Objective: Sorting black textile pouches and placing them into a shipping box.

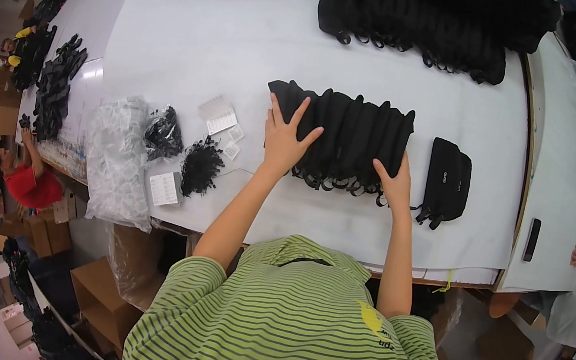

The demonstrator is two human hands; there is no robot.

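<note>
A row of black fabric pouches (344,135) lies packed side by side on the white table before me, small loops along its near edge. My left hand (287,138) is at the row's left end, fingers spread over the cloth and thumb pointing right. At the right end, my right hand (396,186) has its thumb on the near side and its fingers along the outer pouch. Between them the two hands hold the row. To the right, apart from my right hand, lie black pouches (446,179) stacked flat with small light print.
Larger rows of black pouches (417,31) lie at the far side. On the left are a clear plastic bag (118,160), a heap of small black pieces (201,166) and white printed cards (164,189). A dark flat object (532,240) lies right. Other people work at both sides.
</note>
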